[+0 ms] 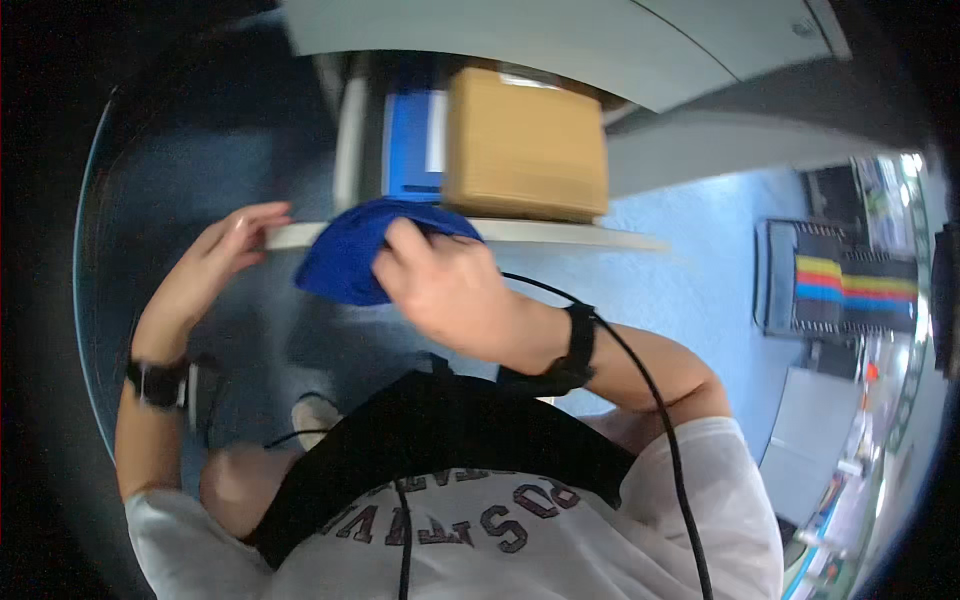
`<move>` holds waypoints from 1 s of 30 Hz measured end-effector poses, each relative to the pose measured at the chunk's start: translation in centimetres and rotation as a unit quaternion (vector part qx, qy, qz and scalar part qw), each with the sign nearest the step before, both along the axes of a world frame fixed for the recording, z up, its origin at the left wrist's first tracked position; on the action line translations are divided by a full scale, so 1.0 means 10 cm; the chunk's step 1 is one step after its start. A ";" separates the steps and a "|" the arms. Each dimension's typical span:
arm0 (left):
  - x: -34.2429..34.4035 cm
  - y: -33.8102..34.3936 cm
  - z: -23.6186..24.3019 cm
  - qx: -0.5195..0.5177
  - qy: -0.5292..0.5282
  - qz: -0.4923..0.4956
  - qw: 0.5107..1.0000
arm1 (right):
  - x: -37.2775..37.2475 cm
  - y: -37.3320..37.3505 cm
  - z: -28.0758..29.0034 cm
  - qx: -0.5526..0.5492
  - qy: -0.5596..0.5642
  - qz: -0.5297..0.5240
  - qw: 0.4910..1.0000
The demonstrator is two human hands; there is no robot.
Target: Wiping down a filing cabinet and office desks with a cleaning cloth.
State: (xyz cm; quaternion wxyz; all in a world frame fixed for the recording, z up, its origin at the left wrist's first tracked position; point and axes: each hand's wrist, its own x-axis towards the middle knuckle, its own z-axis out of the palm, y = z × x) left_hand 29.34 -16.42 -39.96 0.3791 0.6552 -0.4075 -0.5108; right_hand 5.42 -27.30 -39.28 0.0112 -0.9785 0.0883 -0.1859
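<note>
A blue cloth (350,250) is bunched in my right hand (450,290), whose fingers are closed on it. The cloth lies against the top edge of a pale drawer front (560,234). My left hand (225,250) is at the left end of that edge, its fingers stretched out and the thumb apart; whether it touches is blurred. Inside the pulled-out drawer, a brown cardboard box (525,145) sits at the right. A blue folder or binder (405,145) stands beside it on the left.
A pale cabinet top (500,30) overhangs the drawer's far end. To the right stands a folding chair (835,278) with coloured stripes, near cluttered shelving (850,450). A black cable (650,385) runs along my right arm. My shoe (315,415) shows below.
</note>
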 end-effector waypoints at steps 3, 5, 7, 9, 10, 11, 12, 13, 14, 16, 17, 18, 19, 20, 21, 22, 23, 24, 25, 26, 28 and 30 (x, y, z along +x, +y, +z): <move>-0.15 0.01 0.39 0.007 -0.141 -0.089 0.986 | -0.69 -0.19 0.15 0.019 0.105 -0.097 0.990; -0.34 -0.06 0.57 -0.100 -0.289 -0.149 0.940 | -1.18 -0.40 0.22 -0.002 0.078 -0.176 0.981; -0.62 -0.14 0.68 -0.124 -0.348 -0.176 0.912 | -1.59 -0.60 0.30 0.077 0.142 -0.352 0.922; -0.88 -0.21 0.72 -0.169 -0.385 -0.217 0.881 | -1.96 -0.74 0.30 0.079 0.073 -0.344 0.933; -1.01 -0.25 0.77 -0.171 -0.400 -0.248 0.866 | -2.04 -0.78 0.34 0.097 0.071 -0.347 0.930; -1.14 -0.28 0.78 -0.188 -0.414 -0.266 0.850 | -2.10 -0.82 0.38 0.114 0.069 -0.349 0.928; -1.25 -0.34 0.74 -0.215 -0.431 -0.278 0.831 | -2.14 -0.91 0.41 0.117 0.061 -0.355 0.926; -1.36 -0.40 0.72 -0.240 -0.449 -0.289 0.811 | -2.17 -1.03 0.42 0.153 0.048 -0.315 0.935; -1.47 -0.46 0.70 -0.240 -0.455 -0.296 0.805 | -2.21 -1.16 0.43 0.190 0.034 -0.273 0.942; -1.65 -0.59 0.62 -0.306 -0.489 -0.301 0.759 | -2.30 -1.45 0.41 0.236 0.072 -0.343 0.906; -1.74 -0.67 0.56 -0.309 -0.494 -0.308 0.752 | -2.39 -1.63 0.30 0.235 0.082 -0.376 0.892; -1.81 -0.71 0.53 -0.324 -0.506 -0.294 0.743 | -2.42 -1.74 0.22 0.237 0.071 -0.376 0.893; -1.87 -0.76 0.51 -0.340 -0.518 -0.280 0.733 | -2.42 -1.82 0.14 0.234 -0.009 -0.385 0.893; -1.93 -0.79 0.49 -0.323 -0.520 -0.273 0.742 | -2.39 -1.90 0.03 0.232 -0.090 -0.388 0.887; -1.99 -0.81 0.46 -0.322 -0.525 -0.278 0.737 | -2.34 -1.93 -0.07 0.235 -0.097 -0.389 0.886; -2.04 -0.82 0.42 -0.302 -0.524 -0.274 0.748 | -2.22 -1.96 -0.19 0.169 -0.170 -0.302 0.923; -2.07 -0.80 0.40 -0.276 -0.528 -0.268 0.757 | -2.06 -1.98 -0.28 0.102 -0.241 -0.205 0.943; -2.07 -0.81 0.35 -0.295 -0.542 -0.262 0.742 | -1.94 -1.94 -0.36 0.104 -0.208 -0.184 0.955; -2.07 -0.82 0.32 -0.293 -0.545 -0.265 0.740 | -1.84 -1.87 -0.44 0.106 -0.174 -0.164 0.965; -2.06 -0.82 0.32 -0.291 -0.541 -0.255 0.747 | -1.75 -1.85 -0.52 0.126 -0.087 -0.168 0.974; -2.08 -0.83 0.27 -0.281 -0.543 -0.228 0.758 | -1.68 -1.87 -0.66 0.141 -0.061 -0.148 0.977; -2.12 -0.85 0.22 -0.278 -0.555 -0.214 0.754 | -1.61 -1.95 -0.63 0.132 -0.053 -0.156 0.978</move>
